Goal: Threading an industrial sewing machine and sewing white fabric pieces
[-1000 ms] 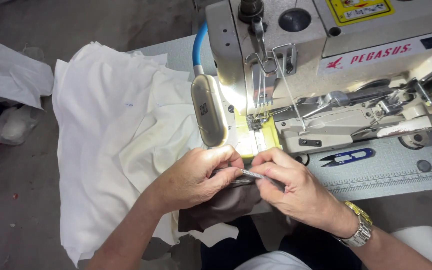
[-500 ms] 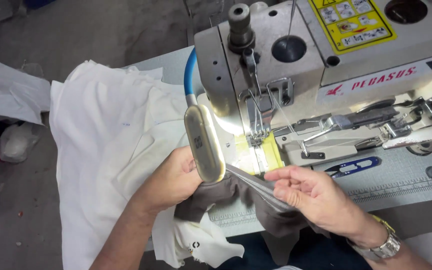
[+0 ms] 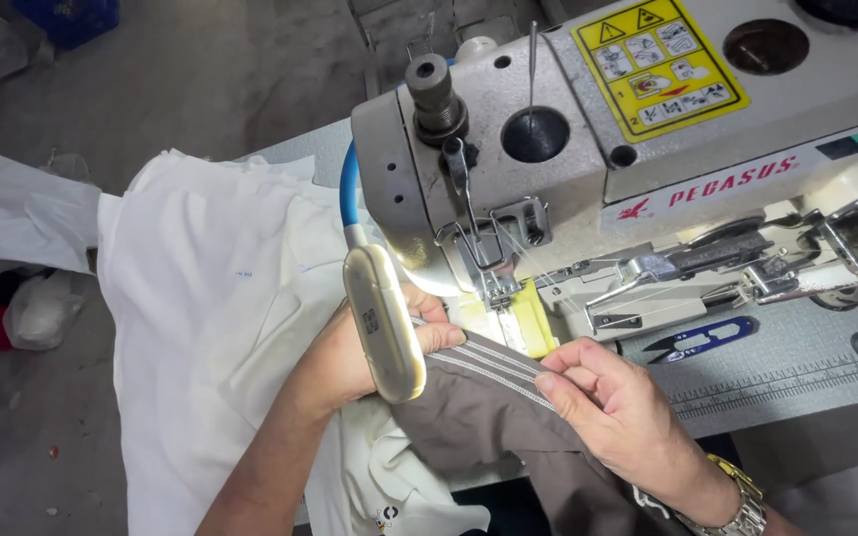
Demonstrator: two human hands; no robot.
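Observation:
A grey-brown fabric piece [image 3: 494, 412] with white stitched stripes lies under the needle area of a grey industrial sewing machine [image 3: 588, 169]. My left hand [image 3: 345, 357] rests on the fabric behind the machine's cream work lamp [image 3: 382, 333], fingers curled over the cloth near the yellow presser guide [image 3: 526, 320]. My right hand [image 3: 613, 407] pinches the striped edge of the same fabric, just in front of the machine bed. A gold and silver watch sits on that wrist.
A pile of white cloth [image 3: 215, 318] covers the table's left side and hangs over its edge. Blue thread snips [image 3: 705, 338] lie on the grey table with a printed ruler [image 3: 796, 382]. Red and white bundles [image 3: 12, 308] sit on the floor at left.
The view has moved closer to the machine. My hands have drawn the grey-brown fabric flat and guided its striped edge up to the presser foot; the left hand slid behind the lamp.

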